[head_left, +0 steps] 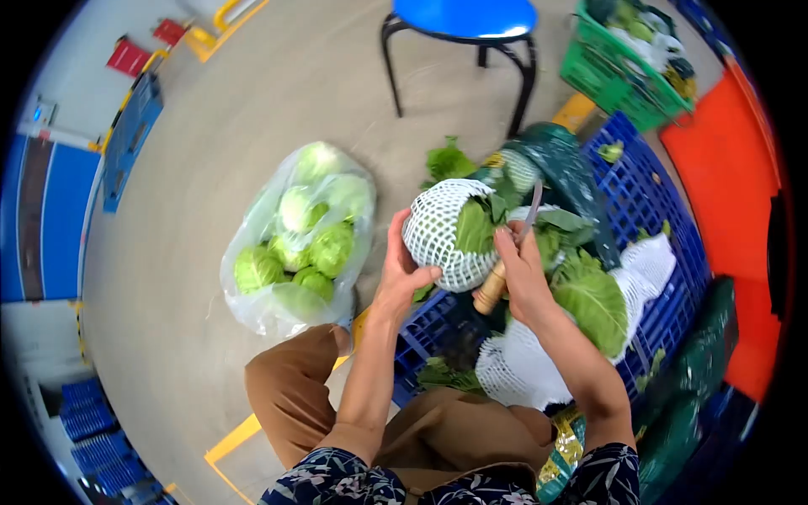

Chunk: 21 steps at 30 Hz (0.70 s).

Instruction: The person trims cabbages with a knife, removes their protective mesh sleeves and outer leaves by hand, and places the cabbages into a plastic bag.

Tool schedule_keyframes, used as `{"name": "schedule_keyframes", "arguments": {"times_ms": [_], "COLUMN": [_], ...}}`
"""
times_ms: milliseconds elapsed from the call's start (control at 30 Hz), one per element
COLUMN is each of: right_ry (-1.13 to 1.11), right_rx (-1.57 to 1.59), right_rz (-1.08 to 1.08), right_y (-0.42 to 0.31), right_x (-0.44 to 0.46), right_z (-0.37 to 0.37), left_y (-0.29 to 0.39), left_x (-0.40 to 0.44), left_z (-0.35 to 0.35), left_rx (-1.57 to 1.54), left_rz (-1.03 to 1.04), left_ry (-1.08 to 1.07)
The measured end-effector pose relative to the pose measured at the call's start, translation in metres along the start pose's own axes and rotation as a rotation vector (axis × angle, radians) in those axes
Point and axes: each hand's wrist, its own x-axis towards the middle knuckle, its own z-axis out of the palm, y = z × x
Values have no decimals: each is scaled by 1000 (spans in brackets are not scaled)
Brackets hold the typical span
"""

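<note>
My left hand [402,273] is wrapped round the side of a cabbage [450,236] in a white foam net, with green outer leaves sticking out at its right. In my right hand [523,273] is a knife [491,289]; its wooden handle shows below my fingers and a thin curved blade rises above them. That hand is close against the loose leaves of the cabbage. Below and right, more netted cabbages [518,370] and loose leaves [589,303] lie over a blue plastic crate [673,252].
A clear bag of trimmed cabbages [295,244] stands on the floor at left. Ahead is a blue stool [467,17] with black legs. At upper right is a green basket [606,71] of vegetable scraps. Dark green plastic sacks [694,387] lie at right, near an orange-red panel [724,185].
</note>
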Motion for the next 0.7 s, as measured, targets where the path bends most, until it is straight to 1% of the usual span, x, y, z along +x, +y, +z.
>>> {"name": "schedule_keyframes", "arguments": {"times_ms": [67, 100, 200, 233, 267, 333, 400, 433, 533, 567, 600, 633, 700], "right_ry": [55, 130, 304, 364, 402, 436, 440, 433, 423, 479, 506, 519, 537], "right_rx": [-171, -283, -386, -398, -409, -449, -511, -452, -201, -214, -105, -151, -273], "right_rz": [60, -168, -238, -251, -243, -251, -272, -277, -267, -273, -206, -198, -166], "right_y": [-47, -57, -52, -46, -36, -14, 11, 24, 38, 46, 49, 57, 60], "right_x": [-56, -80, -128, -138, -143, -150, -156, -158, -160, -155, -149, -141, -119], "right_z": [-28, -38, -79, -91, -107, -134, -154, -163, -187, -197, -204, -212, -215], "left_y": [9, -2, -9, -25, -54, -91, -130, -140, -156, -165, -180, -221, -220], "left_x": [-10, -14, -38, -48, -58, -73, -81, -86, -80, -76, -71, -77, -81], "left_z": [38, 59, 121, 136, 145, 159, 150, 150, 143, 142, 141, 132, 142], "left_rx": [-75, 79, 311, 396, 337, 354, 607, 732, 875, 832, 791, 708, 733], "left_rz": [-168, -155, -195, -139, -173, -274, -194, -159, -5, -78, -136, -75, 32], "left_ry": [-39, -31, -113, -106, -72, -16, 28, 49, 48, 61, 70, 46, -4]}}
